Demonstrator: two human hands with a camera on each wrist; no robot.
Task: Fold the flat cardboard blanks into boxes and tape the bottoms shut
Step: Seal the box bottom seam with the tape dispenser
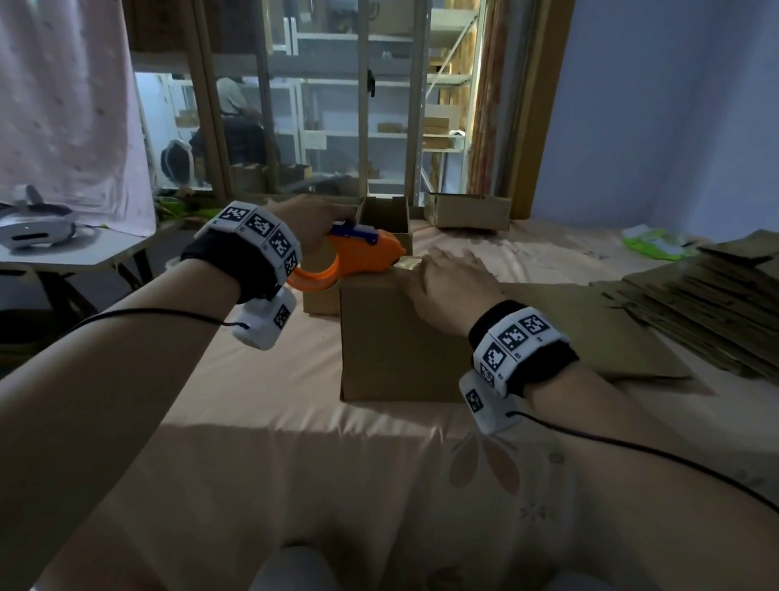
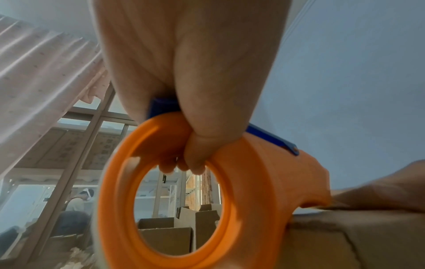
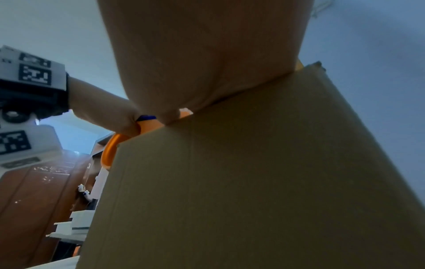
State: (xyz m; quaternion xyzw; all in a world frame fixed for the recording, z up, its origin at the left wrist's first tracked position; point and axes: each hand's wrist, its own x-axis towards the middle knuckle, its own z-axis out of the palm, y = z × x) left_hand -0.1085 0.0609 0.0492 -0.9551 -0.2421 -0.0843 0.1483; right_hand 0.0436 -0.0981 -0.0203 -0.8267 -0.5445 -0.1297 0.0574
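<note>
A folded brown cardboard box (image 1: 397, 343) stands in front of me on the pink cloth, its closed flaps facing up. My left hand (image 1: 319, 220) grips an orange tape dispenser (image 1: 358, 257) with a blue lever, and the dispenser's nose sits at the box's far top edge. In the left wrist view my fingers (image 2: 193, 160) curl through the orange dispenser (image 2: 253, 191) ring. My right hand (image 1: 449, 286) lies flat with straight fingers on the box top, pressing the flaps. The right wrist view shows the box (image 3: 253, 182) side under my palm. A stack of flat blanks (image 1: 730, 306) lies at the right.
Open folded boxes (image 1: 382, 217) stand behind the dispenser, another (image 1: 468, 210) further back by the window. A flat cardboard sheet (image 1: 610, 333) lies right of the box. A small table with a white headset (image 1: 35, 229) is at the left. A person sits beyond the glass.
</note>
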